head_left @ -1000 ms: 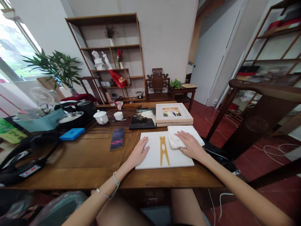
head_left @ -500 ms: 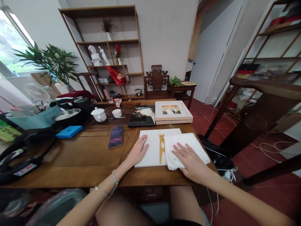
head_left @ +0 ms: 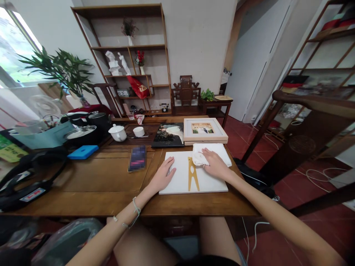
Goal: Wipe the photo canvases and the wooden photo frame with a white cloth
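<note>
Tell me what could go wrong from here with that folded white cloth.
The folded white cloth under the right hand lies right beside the pale wooden picture frame and might nudge it. It sits near the flat yellow A-shaped figure and could drag that, if loose. The thin white rectangular board might slide if the left hand on its edge eased off.

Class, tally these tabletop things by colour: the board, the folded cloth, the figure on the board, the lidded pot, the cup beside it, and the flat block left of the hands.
White: 4 (board, cloth, lidded pot, cup)
Yellow: 1 (figure)
Blue: 1 (block)
Total: 6
</note>
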A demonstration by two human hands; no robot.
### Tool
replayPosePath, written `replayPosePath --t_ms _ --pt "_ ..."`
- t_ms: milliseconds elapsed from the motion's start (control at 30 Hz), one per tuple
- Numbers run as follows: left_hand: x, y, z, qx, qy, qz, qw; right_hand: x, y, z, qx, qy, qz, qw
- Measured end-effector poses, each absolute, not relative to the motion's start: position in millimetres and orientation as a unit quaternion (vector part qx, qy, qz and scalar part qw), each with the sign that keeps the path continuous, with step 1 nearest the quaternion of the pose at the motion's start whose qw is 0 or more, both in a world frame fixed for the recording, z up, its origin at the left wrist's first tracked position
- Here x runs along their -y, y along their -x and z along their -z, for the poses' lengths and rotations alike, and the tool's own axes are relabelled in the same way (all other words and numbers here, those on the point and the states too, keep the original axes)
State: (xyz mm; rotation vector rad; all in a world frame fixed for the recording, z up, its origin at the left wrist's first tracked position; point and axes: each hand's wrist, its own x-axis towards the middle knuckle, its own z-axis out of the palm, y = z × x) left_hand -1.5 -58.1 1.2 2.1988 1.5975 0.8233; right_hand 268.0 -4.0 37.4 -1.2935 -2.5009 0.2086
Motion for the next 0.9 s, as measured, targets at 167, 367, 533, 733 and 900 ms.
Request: replayPosePath --t_ms 167,367,533,733,900 --pt "58.0 0.9 -0.2 -0.555 -0.763 -0.296 0.15 46.0 -278.5 -19.6 0.896 0.41 -0.059 0.161" --pt "58.3 -0.3 0.7 -0.558 -0.762 -0.295 0.148 110.9 -291.5 -25.8 0.918 0.375 -0.045 0.121" --pt "57.9 1.2 1.5 -0.552 -0.768 -0.289 0.152 78.9 -288.5 -37.7 0.911 0.37 -0.076 0.164" --pt "58.3 2.6 -0.9 -0.552 -0.768 -0.285 0.154 7.5 -264.1 -46.7 0.88 0.435 -0.11 0.157" --pt "58.6 1.1 -1.0 -0.555 -0.765 -0.287 0.156 7.6 -250.6 -40.0 0.871 0.453 -0.106 0.161"
